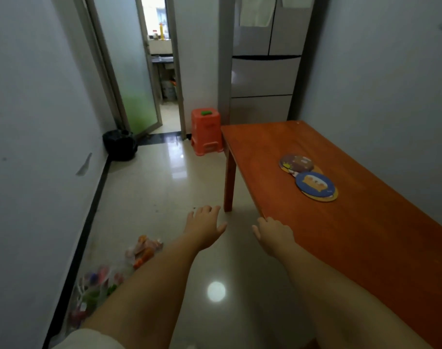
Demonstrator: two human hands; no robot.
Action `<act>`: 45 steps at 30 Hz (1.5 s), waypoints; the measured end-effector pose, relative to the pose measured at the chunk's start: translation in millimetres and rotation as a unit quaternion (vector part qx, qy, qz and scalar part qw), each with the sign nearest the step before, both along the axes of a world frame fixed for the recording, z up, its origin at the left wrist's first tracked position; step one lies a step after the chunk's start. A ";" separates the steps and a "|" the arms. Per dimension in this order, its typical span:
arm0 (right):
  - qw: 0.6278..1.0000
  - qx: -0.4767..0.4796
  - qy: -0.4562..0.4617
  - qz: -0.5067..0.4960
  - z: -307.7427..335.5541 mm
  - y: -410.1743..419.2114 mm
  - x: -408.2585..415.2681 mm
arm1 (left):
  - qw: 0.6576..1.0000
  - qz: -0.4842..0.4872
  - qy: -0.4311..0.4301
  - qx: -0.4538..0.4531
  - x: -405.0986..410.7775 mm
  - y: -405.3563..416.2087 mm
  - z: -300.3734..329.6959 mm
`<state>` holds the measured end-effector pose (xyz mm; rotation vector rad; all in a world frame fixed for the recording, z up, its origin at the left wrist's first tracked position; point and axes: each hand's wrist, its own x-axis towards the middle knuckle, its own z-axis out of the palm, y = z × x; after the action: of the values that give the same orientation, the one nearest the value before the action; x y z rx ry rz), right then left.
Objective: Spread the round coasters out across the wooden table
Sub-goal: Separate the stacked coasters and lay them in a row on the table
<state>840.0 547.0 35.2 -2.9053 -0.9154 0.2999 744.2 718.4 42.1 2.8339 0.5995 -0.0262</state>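
Note:
Several round coasters lie overlapping in a small cluster on the wooden table (366, 235), right of centre. The nearer top one is a blue coaster (315, 184) over a yellow one; behind it is a brown coaster (296, 162) on others. My left hand (204, 225) hovers over the floor left of the table, fingers apart and holding nothing. My right hand (274, 234) is at the table's near left edge, fingers apart, its fingertips at the rim. Both hands are well short of the coasters.
An orange plastic stool (206, 131) stands by the table's far left corner. A black bin (119, 144) sits against the left wall. Bags of colourful items (119, 268) lie on the tiled floor at lower left. A fridge (265, 71) stands behind the table.

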 end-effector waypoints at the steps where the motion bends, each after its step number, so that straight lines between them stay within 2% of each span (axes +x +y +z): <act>1: 1.000 0.005 -0.001 -0.016 1.7 14.2 17.2 | 1.000 -0.010 0.002 0.000 20.5 16.3 3.5; 5: 0.996 0.032 -0.006 -0.088 12.6 55.6 81.1 | 0.999 -0.051 -0.005 0.005 102.9 72.0 21.2; 9: 0.987 0.030 0.002 -0.161 11.4 58.5 131.2 | 0.996 -0.089 0.004 -0.012 182.4 96.4 22.1; 16: 0.962 0.021 0.044 -0.269 -8.7 26.7 223.9 | 0.976 -0.211 0.053 -0.009 305.0 71.1 -6.4; 23: 0.926 0.041 0.096 -0.362 -25.3 -9.7 322.8 | 0.955 -0.291 0.061 -0.002 425.2 36.1 -18.1; 28: 0.893 0.045 0.133 -0.428 -39.7 -31.7 350.1 | 0.943 -0.315 0.101 -0.032 482.2 12.5 -34.1; 36: 0.794 0.111 0.189 -0.568 -68.7 -65.2 355.7 | 0.885 -0.420 0.197 -0.053 536.0 -51.7 -65.7; 41: 0.712 0.141 0.177 -0.665 -77.2 -58.0 370.3 | 0.879 -0.386 0.262 -0.101 564.0 -75.4 -77.6; 45: 0.645 0.172 0.169 -0.725 -86.4 -47.5 379.4 | 0.885 -0.354 0.273 -0.130 576.3 -81.1 -86.0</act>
<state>1219.4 499.5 -51.2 -2.1244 1.2810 0.3772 1320.5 637.2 -43.9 2.5887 -0.3678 -0.9716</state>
